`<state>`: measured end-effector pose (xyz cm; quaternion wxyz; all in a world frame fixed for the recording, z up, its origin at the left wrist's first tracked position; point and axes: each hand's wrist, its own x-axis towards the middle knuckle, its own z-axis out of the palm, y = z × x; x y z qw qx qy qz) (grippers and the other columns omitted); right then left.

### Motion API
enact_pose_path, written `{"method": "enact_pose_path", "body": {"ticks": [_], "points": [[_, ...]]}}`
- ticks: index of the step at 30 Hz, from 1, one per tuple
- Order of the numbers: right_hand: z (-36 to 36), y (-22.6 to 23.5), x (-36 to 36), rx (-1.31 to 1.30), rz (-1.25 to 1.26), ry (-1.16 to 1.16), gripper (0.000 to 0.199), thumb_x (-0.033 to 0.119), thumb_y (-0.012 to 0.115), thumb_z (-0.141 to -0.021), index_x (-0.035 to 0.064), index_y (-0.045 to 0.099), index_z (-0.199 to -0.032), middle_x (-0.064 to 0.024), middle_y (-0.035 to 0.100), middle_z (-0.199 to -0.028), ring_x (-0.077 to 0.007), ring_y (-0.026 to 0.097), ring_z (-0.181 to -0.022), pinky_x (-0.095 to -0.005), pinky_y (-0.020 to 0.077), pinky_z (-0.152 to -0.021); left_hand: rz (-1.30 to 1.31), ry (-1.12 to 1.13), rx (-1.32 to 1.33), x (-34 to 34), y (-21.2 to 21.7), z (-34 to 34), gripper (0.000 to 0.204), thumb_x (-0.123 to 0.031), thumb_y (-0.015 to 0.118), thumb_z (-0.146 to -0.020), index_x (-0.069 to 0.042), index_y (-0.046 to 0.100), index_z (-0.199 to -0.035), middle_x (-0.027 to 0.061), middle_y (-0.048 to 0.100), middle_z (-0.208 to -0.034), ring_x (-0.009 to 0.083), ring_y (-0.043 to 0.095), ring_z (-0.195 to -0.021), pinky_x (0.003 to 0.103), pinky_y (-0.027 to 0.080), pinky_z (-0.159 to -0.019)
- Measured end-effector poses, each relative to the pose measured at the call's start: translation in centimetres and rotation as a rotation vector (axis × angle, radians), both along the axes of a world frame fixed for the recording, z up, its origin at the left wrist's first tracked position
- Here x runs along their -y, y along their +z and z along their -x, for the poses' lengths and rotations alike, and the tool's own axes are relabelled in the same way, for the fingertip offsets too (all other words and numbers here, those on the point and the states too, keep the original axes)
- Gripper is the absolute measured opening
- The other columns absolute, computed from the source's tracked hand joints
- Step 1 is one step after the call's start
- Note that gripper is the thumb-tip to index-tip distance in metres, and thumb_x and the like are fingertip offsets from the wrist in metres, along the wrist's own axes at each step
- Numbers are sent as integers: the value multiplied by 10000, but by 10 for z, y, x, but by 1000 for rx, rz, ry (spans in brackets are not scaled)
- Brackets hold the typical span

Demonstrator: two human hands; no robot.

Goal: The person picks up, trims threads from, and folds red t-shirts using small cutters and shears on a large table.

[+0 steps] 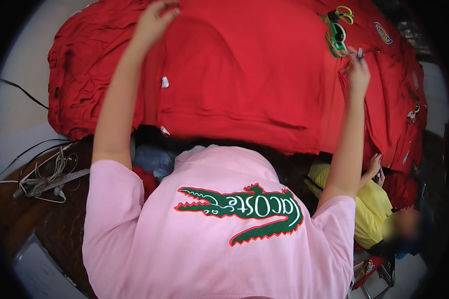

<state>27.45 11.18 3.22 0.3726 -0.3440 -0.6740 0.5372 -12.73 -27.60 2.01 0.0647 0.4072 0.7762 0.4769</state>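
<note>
A broad red garment [244, 74] lies spread flat over other red clothing in front of me. My left hand [156, 21] is at its far left part, by the top edge of the picture. The thumb and forefinger are bent with a gap between them, and no held thing shows. On the right, my right hand [358, 78] is closed on a small slim tool [360, 54] with a dark body and pale tip; its exact kind is unclear. Just beyond that hand, a green tape dispenser [336, 39] rests on the red cloth, with yellow-handled scissors [344, 15] behind it.
More red garments [85, 74] are heaped left and right. At lower right sits a person in yellow [366, 209], one hand [375, 164] at the hanging cloth. Tangled cables and a power strip [52, 183] lie at left. A blue plastic bag [154, 160] is below the table edge.
</note>
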Motion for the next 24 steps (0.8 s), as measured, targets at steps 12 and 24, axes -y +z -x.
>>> {"method": "enact_pose_path", "body": {"ticks": [12,24], "points": [[-145,-91,189,544,-355,179,519,-102,558,-790,69,718,-1253,-136,660,-1329,-302,609,-1291,-391,461,-1117,459,217,-291,227,-115,-159,491,-88,642,-895,-147,648,-1383,108,528,-1548,332,449,-1469,486,342,-1203],[-151,-99,163,537,-437,121,331,-91,662,-818,20,741,-1120,-124,647,-1148,-271,659,-1097,-363,524,-954,187,349,-11,189,-112,-183,276,67,650,-837,-71,779,-1038,98,644,-1080,269,654,-1042,371,515,-929]]}}
